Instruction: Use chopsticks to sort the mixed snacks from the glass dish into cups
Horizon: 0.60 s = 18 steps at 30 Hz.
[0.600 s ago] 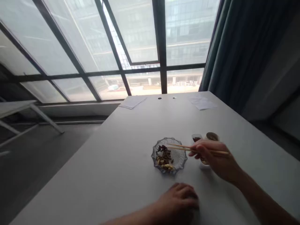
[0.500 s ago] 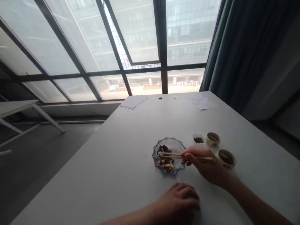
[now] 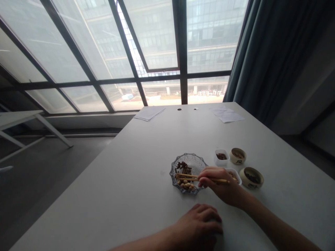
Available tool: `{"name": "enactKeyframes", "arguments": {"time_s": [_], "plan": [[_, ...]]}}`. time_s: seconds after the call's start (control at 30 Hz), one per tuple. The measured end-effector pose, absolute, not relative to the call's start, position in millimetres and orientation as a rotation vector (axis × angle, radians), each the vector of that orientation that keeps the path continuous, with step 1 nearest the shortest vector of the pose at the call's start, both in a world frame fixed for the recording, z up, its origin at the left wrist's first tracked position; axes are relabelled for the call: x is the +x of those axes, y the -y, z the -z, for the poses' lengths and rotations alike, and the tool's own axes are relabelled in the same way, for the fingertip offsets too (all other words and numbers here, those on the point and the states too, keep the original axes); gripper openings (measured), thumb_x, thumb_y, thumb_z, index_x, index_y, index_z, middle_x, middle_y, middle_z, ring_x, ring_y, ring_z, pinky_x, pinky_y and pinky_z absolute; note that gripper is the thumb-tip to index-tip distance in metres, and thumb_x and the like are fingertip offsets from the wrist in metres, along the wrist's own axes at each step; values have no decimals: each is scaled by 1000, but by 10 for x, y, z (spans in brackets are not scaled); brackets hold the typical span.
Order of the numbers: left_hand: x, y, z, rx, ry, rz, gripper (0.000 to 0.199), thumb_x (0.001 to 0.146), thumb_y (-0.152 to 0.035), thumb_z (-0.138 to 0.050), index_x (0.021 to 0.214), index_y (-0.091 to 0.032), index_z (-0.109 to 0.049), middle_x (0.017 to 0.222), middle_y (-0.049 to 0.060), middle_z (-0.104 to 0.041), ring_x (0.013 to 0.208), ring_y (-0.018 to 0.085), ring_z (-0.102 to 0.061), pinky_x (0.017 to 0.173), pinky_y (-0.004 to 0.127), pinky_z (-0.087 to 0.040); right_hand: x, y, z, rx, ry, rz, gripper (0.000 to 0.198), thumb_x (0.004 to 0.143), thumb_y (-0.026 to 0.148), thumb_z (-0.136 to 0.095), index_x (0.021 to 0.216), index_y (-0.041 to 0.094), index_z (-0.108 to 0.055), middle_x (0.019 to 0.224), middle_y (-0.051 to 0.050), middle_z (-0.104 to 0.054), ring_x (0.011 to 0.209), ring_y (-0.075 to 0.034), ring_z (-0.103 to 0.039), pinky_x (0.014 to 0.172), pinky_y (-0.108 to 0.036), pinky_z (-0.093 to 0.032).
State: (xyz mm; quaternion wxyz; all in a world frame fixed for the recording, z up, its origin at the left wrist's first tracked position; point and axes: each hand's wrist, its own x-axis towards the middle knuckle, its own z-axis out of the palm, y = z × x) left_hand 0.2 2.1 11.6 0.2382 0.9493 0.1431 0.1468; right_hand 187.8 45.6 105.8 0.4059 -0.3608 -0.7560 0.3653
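Right hand (image 3: 220, 183) closed on a pair of chopsticks (image 3: 190, 179), I hold their tips over the heap in the glass dish (image 3: 196, 162); whether they pinch a piece I cannot tell. Left hand (image 3: 200, 223) lies palm down on the white table (image 3: 131, 174), fingers loosely curled, at the dish's five o'clock; its underside is hidden, so I cannot tell if it holds anything. As I judge it, the work is partway: dark pieces (image 3: 183, 164) at the dish's eleven o'clock, pale rounded pieces (image 3: 186, 185) toward six and brown pieces (image 3: 187, 170) between are left there. Toward two o'clock from the dish, a white tub (image 3: 222, 162) and a ceramic bowl (image 3: 238, 161) hold pieces; toward three, a second tub (image 3: 239, 176), partly behind my right hand, and a nearer bowl (image 3: 246, 183) hold some too.
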Motion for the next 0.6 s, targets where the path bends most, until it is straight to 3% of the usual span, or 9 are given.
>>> {"name": "enactKeyframes", "arguments": {"time_s": [0.6], "plan": [[0, -17, -129, 2613, -381, -429, 23, 95, -34, -55, 116, -26, -59, 127, 3, -65, 127, 19, -53, 111, 32, -39, 1846, -466, -984, -844, 1865, -944, 27, 99, 33, -61, 83, 17, -75, 81, -5, -71, 72, -14, -65, 67, -24, -50]]}}
